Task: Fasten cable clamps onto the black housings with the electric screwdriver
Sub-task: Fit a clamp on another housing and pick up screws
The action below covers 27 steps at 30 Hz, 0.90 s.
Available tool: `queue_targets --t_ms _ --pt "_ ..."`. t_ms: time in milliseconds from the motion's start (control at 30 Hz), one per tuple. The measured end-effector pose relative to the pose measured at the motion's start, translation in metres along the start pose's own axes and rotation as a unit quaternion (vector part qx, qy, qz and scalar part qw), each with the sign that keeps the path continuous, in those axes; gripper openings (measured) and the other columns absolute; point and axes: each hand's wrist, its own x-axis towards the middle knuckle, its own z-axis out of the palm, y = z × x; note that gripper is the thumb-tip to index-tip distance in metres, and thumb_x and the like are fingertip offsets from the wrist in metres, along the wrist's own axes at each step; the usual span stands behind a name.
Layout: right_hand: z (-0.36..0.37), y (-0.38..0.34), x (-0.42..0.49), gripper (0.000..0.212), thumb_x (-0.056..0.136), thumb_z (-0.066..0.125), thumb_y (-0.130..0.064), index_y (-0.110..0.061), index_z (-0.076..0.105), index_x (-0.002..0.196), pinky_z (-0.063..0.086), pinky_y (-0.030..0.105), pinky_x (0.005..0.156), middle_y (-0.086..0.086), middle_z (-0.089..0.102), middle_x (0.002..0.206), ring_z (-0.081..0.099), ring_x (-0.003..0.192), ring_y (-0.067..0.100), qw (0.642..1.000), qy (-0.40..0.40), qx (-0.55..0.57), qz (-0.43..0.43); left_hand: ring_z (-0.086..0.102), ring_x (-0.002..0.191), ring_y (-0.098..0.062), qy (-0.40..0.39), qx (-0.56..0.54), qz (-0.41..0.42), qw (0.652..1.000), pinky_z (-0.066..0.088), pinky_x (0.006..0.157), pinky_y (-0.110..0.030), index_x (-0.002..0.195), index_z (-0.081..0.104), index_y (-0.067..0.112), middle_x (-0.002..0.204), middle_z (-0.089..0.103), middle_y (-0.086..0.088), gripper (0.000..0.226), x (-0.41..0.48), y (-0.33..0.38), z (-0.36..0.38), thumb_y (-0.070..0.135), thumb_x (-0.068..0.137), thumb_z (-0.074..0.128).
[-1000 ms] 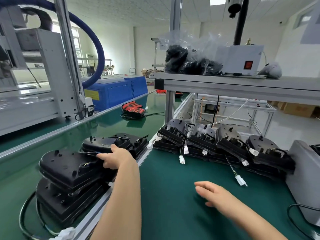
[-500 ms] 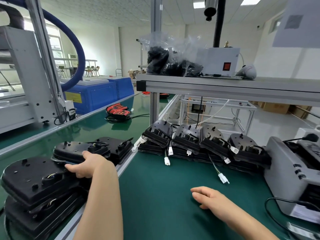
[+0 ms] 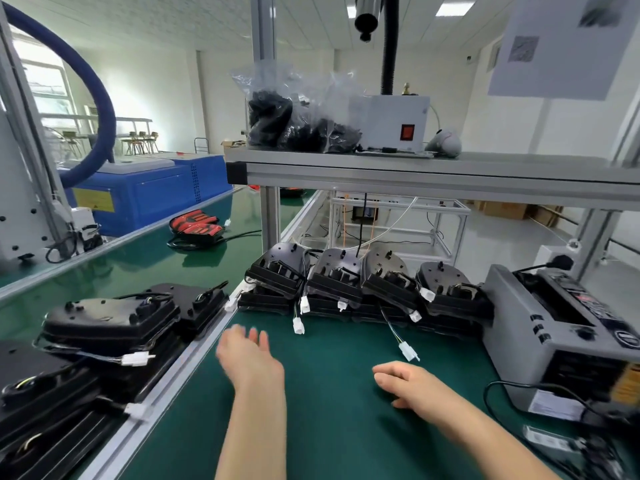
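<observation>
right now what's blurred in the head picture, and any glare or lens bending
head view: the bare left hand is motion-blurred, fingertips ghosted; the bare right hand is fairly sharp; the bright window at upper left is washed out; the glossy green conveyor belt mirrors the red and black part; wide-angle bending tilts the grey metal post at the left edge.

The room has white walls [image 3: 166, 98] and a white ceiling with bright light panels [image 3: 452, 8]. A large window [image 3: 45, 88] on the left gives daylight. Far behind it stand chairs [image 3: 138, 140]. The floor [image 3: 502, 244] is pale grey, with cardboard boxes [image 3: 505, 209] on it. A grey metal shelf [image 3: 415, 174] stands over the green bench [image 3: 329, 427].
</observation>
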Motion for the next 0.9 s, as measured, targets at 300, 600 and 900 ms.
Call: queue_targets --t_ms 300,600,900 --pt "-0.002 0.014 -0.004 0.02 0.09 0.059 -0.037 -0.038 0.061 0.11 0.044 0.011 0.083 -0.019 0.065 0.103 0.059 0.094 -0.006 1.0 0.01 -0.001 0.019 0.031 0.131 -0.026 -0.353 0.731 0.387 0.437 0.036 0.102 -0.035 0.148 0.02 0.027 0.149 0.018 -0.005 0.074 -0.019 -0.104 0.092 0.024 0.087 0.063" --pt "-0.003 0.016 -0.004 0.014 0.089 0.06 -0.036 -0.036 0.063 0.103 0.048 0.018 0.084 -0.01 0.068 0.101 0.06 0.085 0.001 0.999 0.012 0.024 0.027 0.032 0.13 -0.036 -0.4 0.769 0.48 0.137 0.05 0.083 -0.04 0.151 0.003 0.029 0.152 0.015 -0.012 0.1 -0.002 -0.126 0.116 -0.008 0.076 0.058" --pt "-0.003 0.016 -0.004 0.021 0.089 0.059 -0.041 -0.038 0.062 0.11 0.047 0.016 0.087 -0.017 0.066 0.105 0.061 0.097 0.001 0.999 0.007 0.019 0.035 0.04 0.123 -0.03 -0.438 0.748 0.477 0.146 0.053 0.081 -0.042 0.149 0.017 0.018 0.148 0.023 -0.008 0.084 0.005 -0.103 0.124 -0.008 0.08 0.056"
